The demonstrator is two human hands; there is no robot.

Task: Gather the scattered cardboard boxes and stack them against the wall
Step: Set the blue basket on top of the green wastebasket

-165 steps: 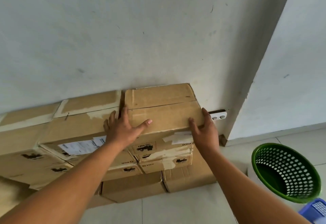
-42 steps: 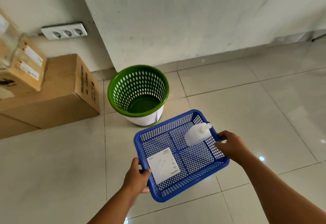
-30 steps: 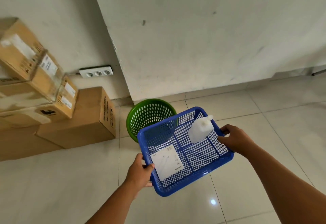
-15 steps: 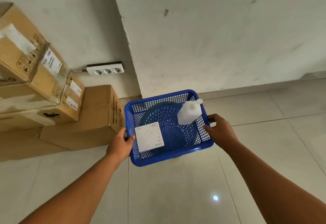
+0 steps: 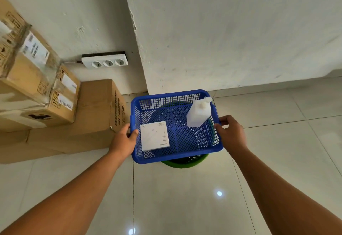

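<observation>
Stacked cardboard boxes point(image 5: 88, 122) stand against the wall at the left, smaller taped ones point(image 5: 31, 68) on top of larger ones. A blue mesh basket point(image 5: 177, 157) sits over the green wastebasket point(image 5: 185, 162), which shows only under its front edge. My left hand point(image 5: 124, 140) grips the blue basket's left rim, my right hand point(image 5: 229, 131) grips its right rim. Inside lie a flat white box point(image 5: 154, 135) and a white plastic bottle point(image 5: 199, 112).
A white three-socket power strip point(image 5: 105, 62) hangs on the wall above the boxes. A wall corner point(image 5: 137, 40) juts out just behind the basket. Glossy tiled floor point(image 5: 277, 123) stretches to the right and toward me.
After pressing the boxes against the wall, I turned right and picked up the blue basket. It has moved from the floor to above the green wastebasket, covering it.
</observation>
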